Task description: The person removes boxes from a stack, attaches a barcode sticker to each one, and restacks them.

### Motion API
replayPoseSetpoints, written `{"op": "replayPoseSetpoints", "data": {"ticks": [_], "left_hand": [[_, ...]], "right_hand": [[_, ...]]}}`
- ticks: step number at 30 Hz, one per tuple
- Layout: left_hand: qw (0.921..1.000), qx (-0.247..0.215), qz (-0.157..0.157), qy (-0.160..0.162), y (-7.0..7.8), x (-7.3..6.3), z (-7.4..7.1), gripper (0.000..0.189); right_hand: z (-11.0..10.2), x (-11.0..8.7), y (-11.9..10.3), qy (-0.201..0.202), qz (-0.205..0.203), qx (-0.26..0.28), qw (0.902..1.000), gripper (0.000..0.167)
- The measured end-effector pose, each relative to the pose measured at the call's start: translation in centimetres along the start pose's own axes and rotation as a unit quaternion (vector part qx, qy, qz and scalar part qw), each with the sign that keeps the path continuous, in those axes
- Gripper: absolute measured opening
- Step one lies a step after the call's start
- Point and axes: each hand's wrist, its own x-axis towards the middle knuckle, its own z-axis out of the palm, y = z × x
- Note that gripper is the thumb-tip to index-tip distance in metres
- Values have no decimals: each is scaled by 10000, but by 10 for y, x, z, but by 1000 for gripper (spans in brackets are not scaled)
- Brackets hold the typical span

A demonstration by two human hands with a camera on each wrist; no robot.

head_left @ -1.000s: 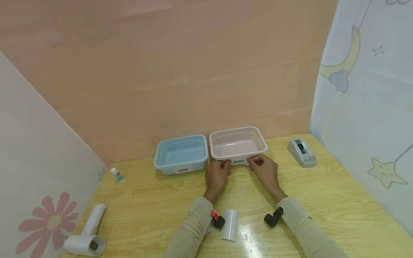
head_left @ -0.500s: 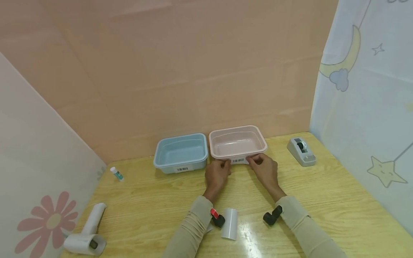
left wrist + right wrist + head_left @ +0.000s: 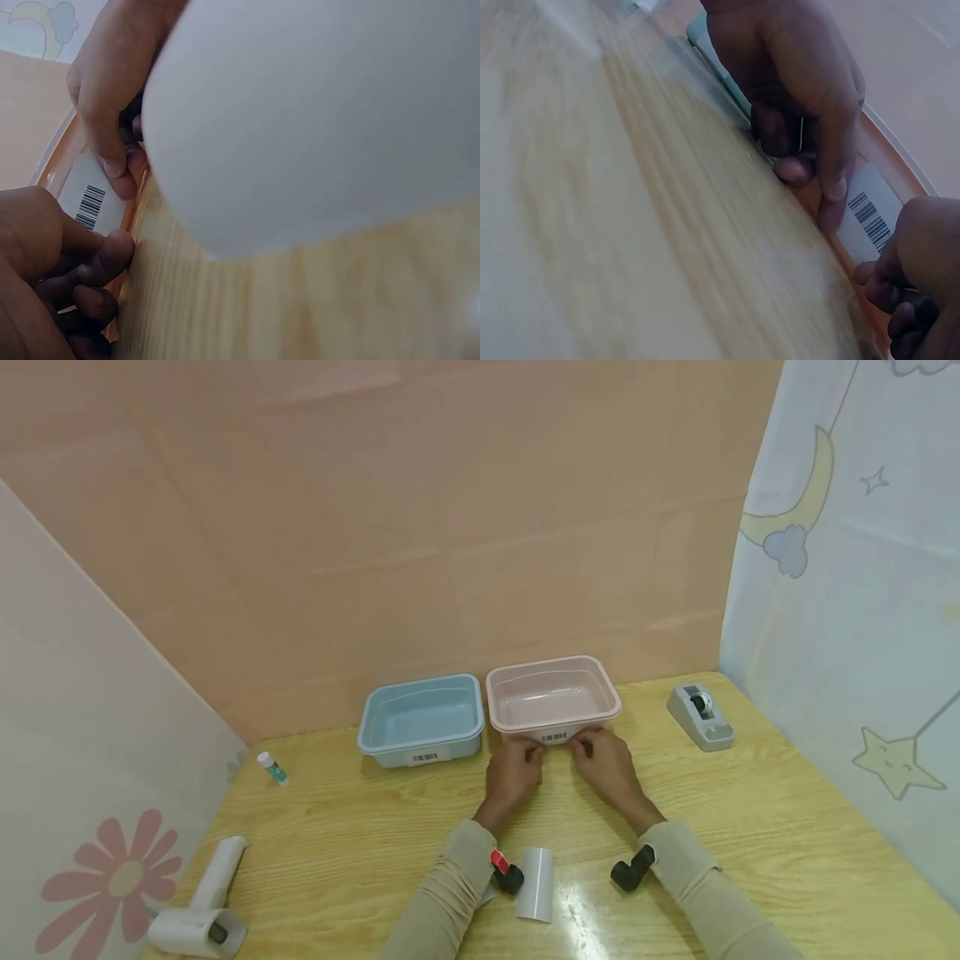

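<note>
A pink plastic box (image 3: 553, 693) stands against the back wall, with a white barcode label (image 3: 555, 737) lying along its front side below the rim. My left hand (image 3: 514, 777) has thumb and forefinger together at the label's left end. At the other end, my right hand (image 3: 609, 772) pinches the lower corner. In the left wrist view, the printed bars of the label (image 3: 90, 208) show between the two hands. The right wrist view has the left thumb along the label's (image 3: 868, 214) lower edge, the other fingers curled beneath. Fingertips hide both label ends.
A blue box (image 3: 422, 714) with its own barcode label (image 3: 425, 758) stands left of the pink one. A tape dispenser (image 3: 701, 718) is at right, a glue stick (image 3: 272, 767) and white handheld scanner (image 3: 198, 922) at left. A curled glossy white sheet (image 3: 534, 885) lies between my forearms.
Both hands have lowered slightly along the box front. The label's right corner, which stuck out below the box before, now lies close to its side. The boxes stay put.
</note>
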Motion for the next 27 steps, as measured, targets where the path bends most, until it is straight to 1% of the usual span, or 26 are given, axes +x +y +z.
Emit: {"op": "replayPoseSetpoints", "data": {"ticks": [2,5,7,9,12,15,17,21,24,27], "left_hand": [[9999,40,121,-33,-1,0,1,16],[9995,-92,317,-16,-4,1,3,17],[9985,-392,367,60,-6,1,4,18],[9965,-745,327,177,-7,-1,3,19],[9903,-1287,307,430,-7,-3,2,19],[9846,-1582,391,629,-4,-5,-1,19],[9822,-1678,455,710,-2,-6,-3,19],[9805,-1767,358,779,0,-7,-4,19],[9804,-1766,204,846,-3,-8,-4,19],[9796,-1759,75,966,-5,-9,-4,19]], "right_hand": [[3,-1,-2,-165,-255,-41,9995,13],[7,-1,-7,-308,-624,-106,9975,11],[8,-2,-10,-290,-782,-36,9965,11],[9,-2,-12,-200,-852,156,9960,11],[7,-4,-17,-66,-794,720,9942,14],[5,-5,-18,24,-791,1222,9893,16],[4,-5,-17,103,-737,1431,9869,17],[1,-5,-14,367,-506,1607,9850,18],[-2,-5,-13,605,-219,1617,9847,19],[-4,-3,-10,817,82,1477,9856,21]]}}
